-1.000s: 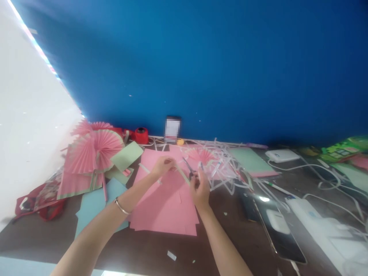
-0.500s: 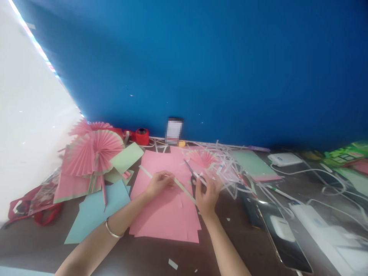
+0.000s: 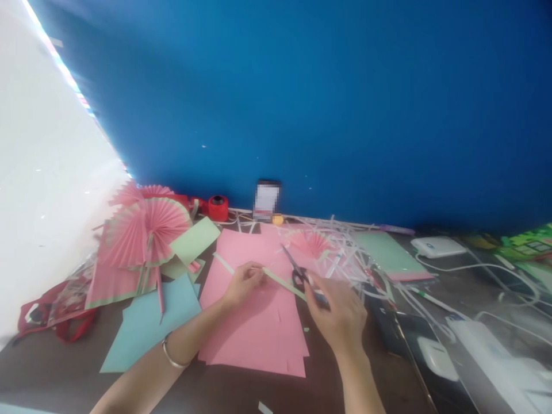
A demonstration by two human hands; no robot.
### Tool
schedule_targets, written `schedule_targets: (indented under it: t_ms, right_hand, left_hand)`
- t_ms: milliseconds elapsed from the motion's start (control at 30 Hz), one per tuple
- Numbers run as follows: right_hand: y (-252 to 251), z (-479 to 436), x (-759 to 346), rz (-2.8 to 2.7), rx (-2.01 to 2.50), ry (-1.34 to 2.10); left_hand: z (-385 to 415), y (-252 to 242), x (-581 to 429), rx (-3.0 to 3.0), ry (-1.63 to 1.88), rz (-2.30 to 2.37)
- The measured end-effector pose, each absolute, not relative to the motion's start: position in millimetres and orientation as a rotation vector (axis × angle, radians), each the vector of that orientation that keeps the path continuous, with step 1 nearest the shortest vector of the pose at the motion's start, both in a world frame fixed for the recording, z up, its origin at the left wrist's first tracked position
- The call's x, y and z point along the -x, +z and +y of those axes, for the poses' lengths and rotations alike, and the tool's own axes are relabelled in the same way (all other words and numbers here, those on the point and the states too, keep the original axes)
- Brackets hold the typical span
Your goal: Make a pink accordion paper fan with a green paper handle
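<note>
- In the left hand (image 3: 245, 284), pinched tight at the fingertips: a pale green strip (image 3: 283, 283), over the pink sheets (image 3: 250, 339), slanting down toward the right hand.
- At the right hand (image 3: 338, 310): thumb and forefinger with a gap between, at the handles of the dark scissors (image 3: 299, 275); cannot tell if clamped on them.
- On the left forearm: 1 metal bangle (image 3: 171, 352).
- Under both hands' work: the pink sheets in a loose, uneven pile on the dark bench (image 3: 52, 368).
- Crowding close behind the right hand: a small pink pleated fan (image 3: 308, 244) and a tangle of white strips (image 3: 347, 261), in the way on that side.
- To the left: blue sheets (image 3: 146, 328) under a thin pink stick (image 3: 160, 296), a light green card (image 3: 196, 238), larger pink fans (image 3: 146, 230) with green edges.
- To the right: more green sheets (image 3: 386, 253), a dark phone (image 3: 448, 391) beneath a small white case (image 3: 437, 357), a white power strip (image 3: 487, 351), loose cables.
- At the back: a red roll (image 3: 218, 208) before the blue wall (image 3: 302, 103).
</note>
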State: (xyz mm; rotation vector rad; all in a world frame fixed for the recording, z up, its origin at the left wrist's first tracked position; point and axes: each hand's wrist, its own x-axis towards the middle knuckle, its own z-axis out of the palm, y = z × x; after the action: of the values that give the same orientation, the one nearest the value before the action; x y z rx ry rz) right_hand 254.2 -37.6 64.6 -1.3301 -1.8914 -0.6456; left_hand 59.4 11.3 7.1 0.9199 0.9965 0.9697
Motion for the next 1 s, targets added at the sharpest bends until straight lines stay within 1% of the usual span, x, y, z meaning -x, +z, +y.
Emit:
schedule_targets:
  t_ms: [100, 267, 600, 1000]
  right_hand:
    - [69, -41, -246, -2.04, 1.344, -0.499]
    - [64, -34, -232, -2.28, 1.331, -0.367]
    - [64, -12, -224, -2.535, 1.471, -0.057]
    - [102, 1, -215, -2.619, 1.625, 0.249]
  left_hand:
    - [11, 10, -60, -0.947, 1.006, 0.973]
    - [11, 14, -60, -0.958, 1.023, 0.9]
    - [13, 1, -57, -0.884, 0.988, 0.808]
    - [13, 12, -57, -0.862, 1.027, 0.882]
